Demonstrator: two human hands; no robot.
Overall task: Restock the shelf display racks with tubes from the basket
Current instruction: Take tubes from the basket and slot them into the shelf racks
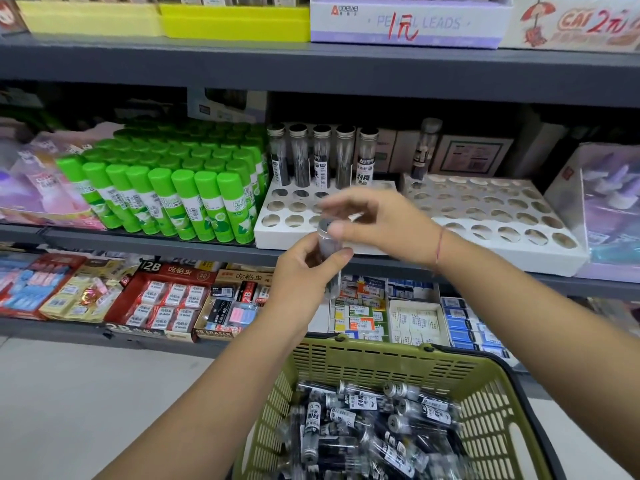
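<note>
Stationery-shop shelving (pixel 311 67) fills the view, and centre frame we have a clear tube (pixel 329 252) held upright in front of it. The left hand (pixel 303 273) grips its body, fingers curled round. The right hand (pixel 381 220) sits over the silver cap with the thumb against it, but the fingers are blurred, so whether it has pinched the cap I cannot tell. Just behind sits the white rack (pixel 273 235), with five tubes (pixel 322 157) along its back row and open holes in front. To the right, a second rack (pixel 502 245) holds one lone tube (pixel 424 150). At the bottom, the green basket (pixel 381 362) is full of loose tubes (pixel 363 420). Looks like a hand-over before placing. Next it likely needs lining up over a free hole and lowering in straight.
</note>
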